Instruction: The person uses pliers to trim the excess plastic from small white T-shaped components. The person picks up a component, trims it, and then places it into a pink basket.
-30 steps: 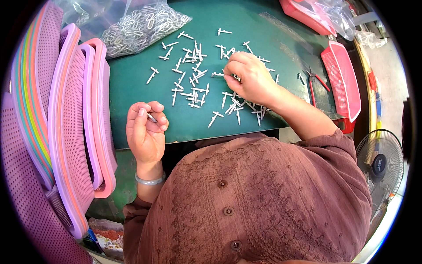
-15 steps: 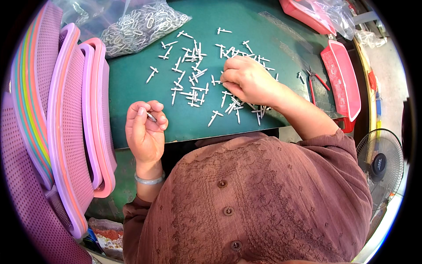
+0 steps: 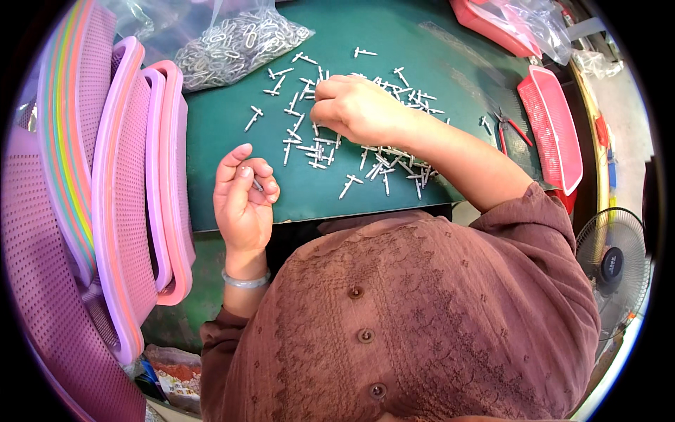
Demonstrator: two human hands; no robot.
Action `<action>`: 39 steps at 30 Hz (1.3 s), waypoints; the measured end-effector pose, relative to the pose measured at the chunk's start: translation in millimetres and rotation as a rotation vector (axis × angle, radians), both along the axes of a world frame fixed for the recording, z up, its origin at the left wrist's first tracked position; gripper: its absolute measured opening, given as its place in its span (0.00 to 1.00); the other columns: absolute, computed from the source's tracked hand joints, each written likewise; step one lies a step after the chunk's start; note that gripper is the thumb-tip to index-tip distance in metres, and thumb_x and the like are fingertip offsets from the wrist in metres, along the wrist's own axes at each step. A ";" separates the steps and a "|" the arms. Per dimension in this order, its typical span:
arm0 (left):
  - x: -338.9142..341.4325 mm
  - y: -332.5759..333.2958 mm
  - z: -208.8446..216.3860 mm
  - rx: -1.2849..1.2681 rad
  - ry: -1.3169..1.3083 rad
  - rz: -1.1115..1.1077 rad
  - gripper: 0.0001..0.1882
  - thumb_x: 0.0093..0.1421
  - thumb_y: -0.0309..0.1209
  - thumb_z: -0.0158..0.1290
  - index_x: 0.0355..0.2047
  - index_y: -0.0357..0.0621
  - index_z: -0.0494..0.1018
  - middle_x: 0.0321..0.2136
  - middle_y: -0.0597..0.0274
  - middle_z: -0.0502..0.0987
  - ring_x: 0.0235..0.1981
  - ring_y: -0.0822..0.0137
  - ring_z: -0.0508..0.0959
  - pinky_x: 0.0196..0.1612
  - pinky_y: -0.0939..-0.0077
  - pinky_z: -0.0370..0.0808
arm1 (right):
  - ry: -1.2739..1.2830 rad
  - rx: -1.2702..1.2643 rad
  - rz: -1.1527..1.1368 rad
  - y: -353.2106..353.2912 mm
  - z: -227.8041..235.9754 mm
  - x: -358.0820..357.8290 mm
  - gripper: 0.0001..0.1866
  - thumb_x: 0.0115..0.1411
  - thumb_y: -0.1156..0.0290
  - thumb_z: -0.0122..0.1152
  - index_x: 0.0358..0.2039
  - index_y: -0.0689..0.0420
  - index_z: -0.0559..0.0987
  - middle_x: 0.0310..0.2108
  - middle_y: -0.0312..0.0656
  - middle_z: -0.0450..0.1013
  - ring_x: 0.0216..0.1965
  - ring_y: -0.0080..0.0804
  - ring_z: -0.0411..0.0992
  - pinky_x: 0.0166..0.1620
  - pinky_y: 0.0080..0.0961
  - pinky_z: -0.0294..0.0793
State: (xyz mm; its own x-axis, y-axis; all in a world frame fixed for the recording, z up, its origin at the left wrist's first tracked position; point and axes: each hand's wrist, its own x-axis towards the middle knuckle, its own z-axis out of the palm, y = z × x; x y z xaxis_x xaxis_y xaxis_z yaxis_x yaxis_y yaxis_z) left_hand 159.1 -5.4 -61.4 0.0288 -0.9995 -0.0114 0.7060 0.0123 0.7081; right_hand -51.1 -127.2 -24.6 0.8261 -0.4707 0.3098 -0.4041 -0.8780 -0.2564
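Near the table's front left edge, my left hand (image 3: 245,200) is raised, palm up, its fingers curled. A small dark-grey metal pin (image 3: 258,185) shows between the thumb and fingers. Farther in, my right hand (image 3: 360,111) bends down over the scattered metal parts, fingertips pinched together. Whatever it may grip there is hidden under the fingers. Many small silver T-shaped metal parts (image 3: 350,184) lie loose on the green tabletop (image 3: 295,200), on both sides of my right hand and beneath it.
A clear plastic bag of oval metal links (image 3: 242,39) lies at the far left. Stacked purple and pink perforated baskets (image 3: 126,197) line the left side. On the right are red-handled pliers (image 3: 519,131), a pink basket (image 3: 552,126) and a fan (image 3: 610,264). Another pink basket (image 3: 489,28) stands far right.
My right hand has moved left across the parts, from the right-hand cluster toward the left-hand one. My left hand still holds the pin, its index finger now straighter. The whole view has shifted slightly.
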 end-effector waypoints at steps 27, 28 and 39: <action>-78.8 -19.4 49.5 0.306 -0.037 -0.465 0.08 0.61 0.30 0.46 0.28 0.38 0.70 0.24 0.59 0.72 0.19 0.73 0.66 0.20 0.83 0.62 | 0.241 -0.056 -1.160 89.0 18.6 -269.1 0.40 0.42 0.52 0.68 0.53 0.58 0.65 0.58 0.58 0.54 0.60 0.53 0.51 0.61 0.41 0.52; -78.7 -18.6 50.3 0.309 -0.041 -0.458 0.08 0.61 0.30 0.46 0.28 0.38 0.70 0.24 0.59 0.72 0.19 0.73 0.66 0.20 0.83 0.62 | 0.327 0.086 -1.222 97.7 13.8 -282.8 0.44 0.43 0.48 0.66 0.57 0.58 0.61 0.60 0.59 0.51 0.62 0.54 0.47 0.62 0.43 0.49; -81.3 -12.4 58.3 0.311 -0.120 -0.387 0.07 0.61 0.31 0.47 0.29 0.42 0.69 0.24 0.63 0.69 0.19 0.76 0.62 0.21 0.85 0.59 | 0.212 -0.028 -1.185 113.0 2.0 -287.2 0.24 0.52 0.62 0.56 0.47 0.56 0.66 0.41 0.52 0.67 0.44 0.50 0.66 0.49 0.40 0.66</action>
